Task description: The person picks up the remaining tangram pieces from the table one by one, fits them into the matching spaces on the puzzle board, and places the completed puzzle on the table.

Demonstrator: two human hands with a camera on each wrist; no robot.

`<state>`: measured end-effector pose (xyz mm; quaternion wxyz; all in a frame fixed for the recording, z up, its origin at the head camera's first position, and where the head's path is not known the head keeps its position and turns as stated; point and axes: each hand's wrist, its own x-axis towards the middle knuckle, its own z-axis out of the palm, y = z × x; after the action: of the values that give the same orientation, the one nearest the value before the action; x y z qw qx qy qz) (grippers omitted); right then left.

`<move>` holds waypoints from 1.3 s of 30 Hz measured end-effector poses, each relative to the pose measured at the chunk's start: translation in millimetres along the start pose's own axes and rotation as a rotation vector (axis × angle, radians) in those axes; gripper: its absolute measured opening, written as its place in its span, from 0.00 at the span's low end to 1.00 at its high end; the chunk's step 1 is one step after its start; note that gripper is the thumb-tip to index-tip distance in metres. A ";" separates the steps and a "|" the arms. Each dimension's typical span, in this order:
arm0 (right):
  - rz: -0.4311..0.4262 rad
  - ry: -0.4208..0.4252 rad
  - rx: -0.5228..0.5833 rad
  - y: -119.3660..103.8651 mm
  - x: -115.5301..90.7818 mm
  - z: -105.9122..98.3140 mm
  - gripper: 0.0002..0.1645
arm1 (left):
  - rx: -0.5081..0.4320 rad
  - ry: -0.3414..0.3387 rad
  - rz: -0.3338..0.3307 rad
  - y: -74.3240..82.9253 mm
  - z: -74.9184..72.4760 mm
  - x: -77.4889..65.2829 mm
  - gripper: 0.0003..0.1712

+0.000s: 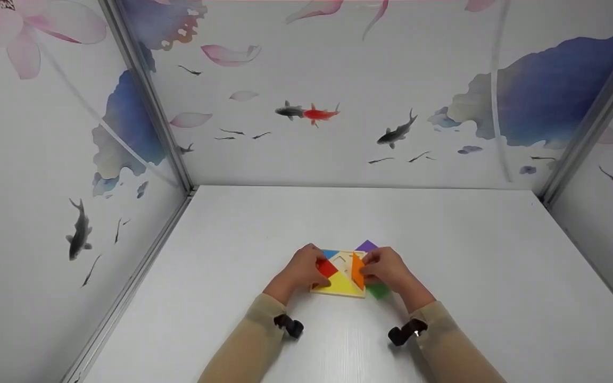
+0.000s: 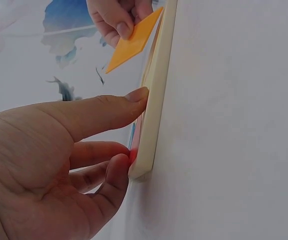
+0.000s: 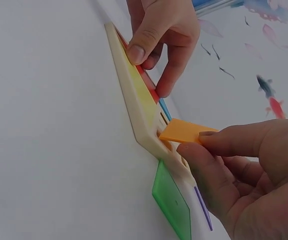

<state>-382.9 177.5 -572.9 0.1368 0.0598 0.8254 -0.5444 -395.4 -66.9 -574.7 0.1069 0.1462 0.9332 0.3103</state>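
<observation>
A shallow cream tangram board (image 1: 345,296) lies on the table with yellow (image 1: 341,286), red (image 1: 328,267) and blue (image 1: 330,254) pieces in it. Bare recesses show on its right part. My left hand (image 1: 304,267) rests on the board's left side, thumb on the yellow piece and fingertips on the red one. Between thumb and index finger my right hand (image 1: 390,270) pinches a flat orange tangram piece (image 3: 186,131), tilted over the recesses. A green piece (image 3: 173,200) lies beside the board's right edge, partly under the right hand in the head view. A purple piece (image 1: 366,246) pokes out behind.
The white table (image 1: 264,223) reaches to a printed back wall (image 1: 349,159) with fish and petals. Metal posts (image 1: 152,101) mark the corners, and side walls stand left and right. Small black devices (image 1: 291,325) are strapped to both wrists.
</observation>
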 end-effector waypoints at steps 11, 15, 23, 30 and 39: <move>0.006 -0.012 -0.014 -1.1 -1.1 3.5 0.08 | 0.001 -0.003 0.015 -0.9 -0.5 1.9 0.33; -0.002 -0.022 -0.044 -1.5 -2.2 3.4 0.08 | 0.001 -0.006 0.010 -0.4 -1.2 2.8 0.33; 0.001 -0.019 -0.090 -0.9 -3.6 4.4 0.08 | -0.006 -0.007 0.004 -0.5 -0.1 2.7 0.32; -0.007 0.004 -0.145 0.4 -3.1 6.3 0.10 | 0.013 -0.005 0.000 0.8 0.1 2.1 0.32; 0.004 0.021 -0.190 -0.1 -2.0 8.6 0.11 | 0.011 -0.011 0.000 -1.6 1.7 4.8 0.34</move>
<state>-379.6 169.6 -575.4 0.1344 0.0538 0.8745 -0.4629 -399.7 -65.6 -577.6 0.1112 0.1485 0.9343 0.3043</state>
